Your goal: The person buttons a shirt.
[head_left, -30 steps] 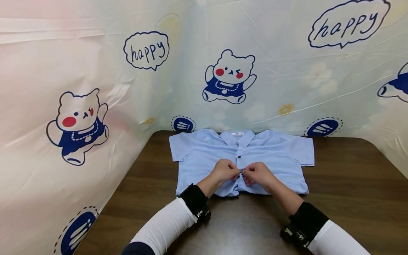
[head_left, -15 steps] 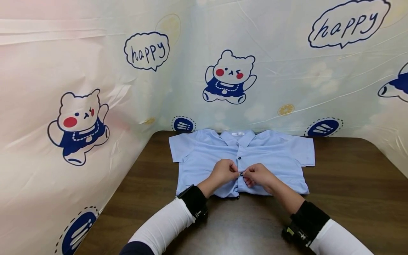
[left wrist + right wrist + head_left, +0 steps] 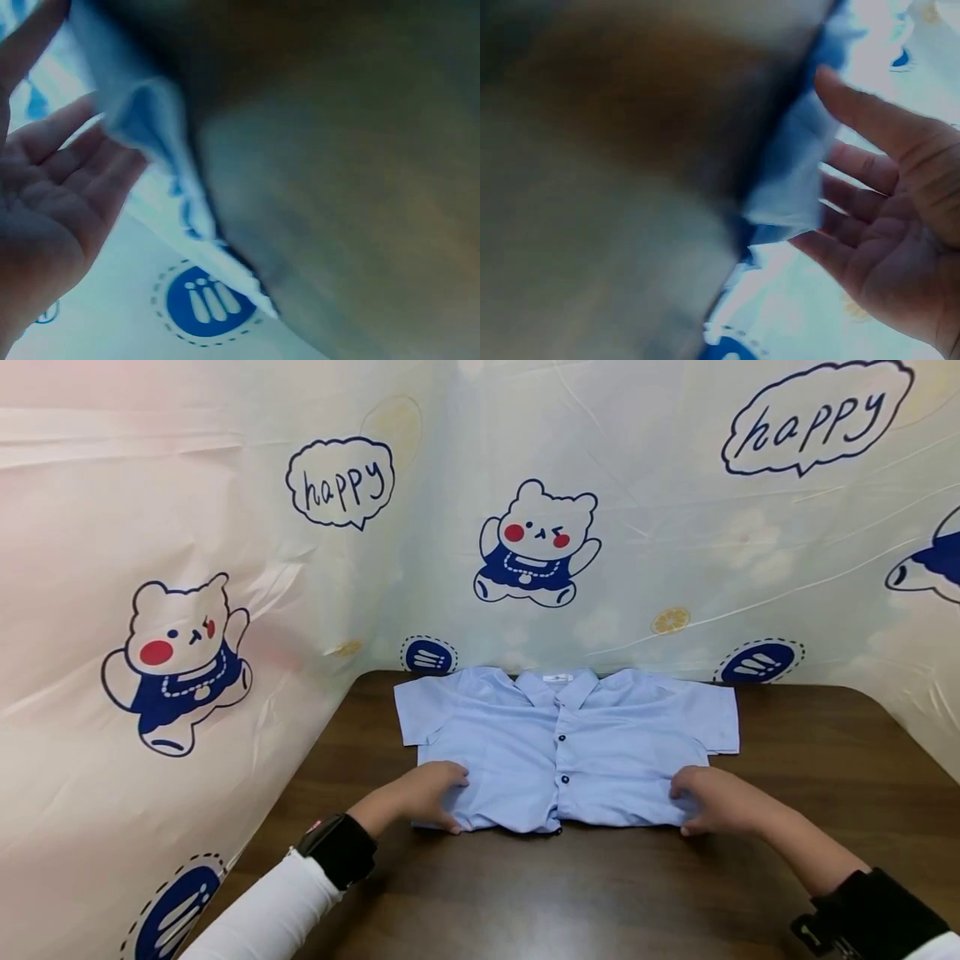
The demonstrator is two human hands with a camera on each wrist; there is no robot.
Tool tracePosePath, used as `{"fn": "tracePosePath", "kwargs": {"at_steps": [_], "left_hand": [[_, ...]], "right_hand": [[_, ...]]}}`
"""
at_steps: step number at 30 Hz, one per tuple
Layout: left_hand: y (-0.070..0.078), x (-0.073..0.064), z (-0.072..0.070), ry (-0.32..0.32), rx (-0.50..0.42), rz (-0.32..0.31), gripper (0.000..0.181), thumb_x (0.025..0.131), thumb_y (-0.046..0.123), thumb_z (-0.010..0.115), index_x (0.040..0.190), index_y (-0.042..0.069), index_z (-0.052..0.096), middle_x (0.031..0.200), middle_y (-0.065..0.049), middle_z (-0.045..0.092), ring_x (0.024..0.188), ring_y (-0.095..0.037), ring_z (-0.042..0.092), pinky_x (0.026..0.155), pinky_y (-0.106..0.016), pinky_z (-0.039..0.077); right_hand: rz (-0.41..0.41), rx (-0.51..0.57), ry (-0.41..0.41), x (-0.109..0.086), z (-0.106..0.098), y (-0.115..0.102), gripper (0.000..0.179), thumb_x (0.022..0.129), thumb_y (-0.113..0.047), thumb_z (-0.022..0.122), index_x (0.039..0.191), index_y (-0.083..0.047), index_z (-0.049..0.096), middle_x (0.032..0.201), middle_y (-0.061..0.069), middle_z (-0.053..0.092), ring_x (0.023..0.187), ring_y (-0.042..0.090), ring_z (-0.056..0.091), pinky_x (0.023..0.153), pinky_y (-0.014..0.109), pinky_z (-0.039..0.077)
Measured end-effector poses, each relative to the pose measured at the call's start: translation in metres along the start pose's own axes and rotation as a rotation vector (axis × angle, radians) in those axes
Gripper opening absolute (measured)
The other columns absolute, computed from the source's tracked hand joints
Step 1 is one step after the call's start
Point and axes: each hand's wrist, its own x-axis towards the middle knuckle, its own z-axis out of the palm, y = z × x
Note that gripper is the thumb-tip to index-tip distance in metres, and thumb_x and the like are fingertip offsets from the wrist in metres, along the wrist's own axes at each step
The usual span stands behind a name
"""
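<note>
A light blue short-sleeved shirt [image 3: 498, 752] lies front up in the head view, its collar [image 3: 557, 685] away from me. Dark buttons [image 3: 566, 779] run down its middle, where the two fronts meet. My left hand [image 3: 431, 795] is at the lower left corner, thumb and fingers spread around the fabric's edge. At the opposite lower corner is my right hand [image 3: 720, 803], also spread with the thumb nearest me. Both wrist views show relaxed, extended fingers [image 3: 86, 161] beside the shirt's edge [image 3: 795, 172], with no pinch on the cloth.
The shirt rests on a dark wooden table [image 3: 525, 893] near its back edge. Printed curtains [image 3: 645, 527] with bears and "happy" bubbles rise behind the table and along its left. Black bands with cameras [image 3: 341, 852] sit on both wrists.
Both hands have let go of the button at the shirt's middle and moved apart, left hand leftward, right hand rightward, to the lower corners. Their fingers have spread.
</note>
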Motion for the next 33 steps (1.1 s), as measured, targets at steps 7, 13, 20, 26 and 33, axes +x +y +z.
{"fn": "tracePosePath", "kwargs": {"at_steps": [7,13,20,26,33], "left_hand": [[-0.007,0.000,0.002,0.112,-0.001,0.075,0.015,0.078,0.008,0.079,0.075,0.010,0.065,0.082,0.002,0.065,0.078,-0.014,0.060,0.074,-0.030,0.050],[-0.009,-0.009,-0.024,0.042,-0.297,0.041,0.018,0.085,0.008,0.073,0.073,0.014,0.062,0.066,0.013,0.048,0.063,-0.004,0.045,0.060,-0.023,0.041],[-0.011,-0.014,-0.066,0.054,-0.509,-0.011,0.005,0.088,0.010,0.070,0.084,0.009,0.068,0.064,0.007,0.051,0.059,-0.008,0.046,0.055,-0.022,0.039],[-0.019,-0.002,-0.090,0.098,-0.551,-0.059,0.007,0.086,0.007,0.071,0.090,0.002,0.071,0.065,0.003,0.054,0.061,-0.010,0.047,0.055,-0.023,0.038],[-0.034,0.034,-0.095,0.240,-0.452,-0.226,0.013,0.079,0.003,0.072,0.092,0.001,0.071,0.077,-0.001,0.062,0.075,-0.017,0.053,0.069,-0.029,0.046]], "right_hand": [[-0.033,-0.030,0.096,-0.004,0.003,0.009,0.016,0.080,-0.002,0.074,0.080,-0.013,0.062,0.074,-0.011,0.055,0.066,0.004,0.048,0.058,0.030,0.045],[-0.018,0.147,0.144,-0.015,-0.024,0.009,0.014,0.089,-0.004,0.066,0.087,-0.017,0.061,0.074,-0.012,0.050,0.067,0.002,0.046,0.058,0.024,0.040],[0.021,0.377,0.184,-0.024,-0.059,0.014,0.006,0.094,-0.002,0.061,0.095,-0.007,0.064,0.070,-0.007,0.050,0.063,0.010,0.050,0.052,0.025,0.040],[0.156,0.459,0.209,-0.018,-0.075,0.019,0.012,0.096,-0.010,0.061,0.101,-0.001,0.066,0.069,-0.002,0.055,0.067,0.014,0.055,0.057,0.026,0.045],[0.197,0.430,0.343,0.008,-0.077,0.040,0.018,0.095,-0.004,0.060,0.110,0.003,0.054,0.098,0.012,0.058,0.082,0.011,0.052,0.067,0.024,0.047]]}}
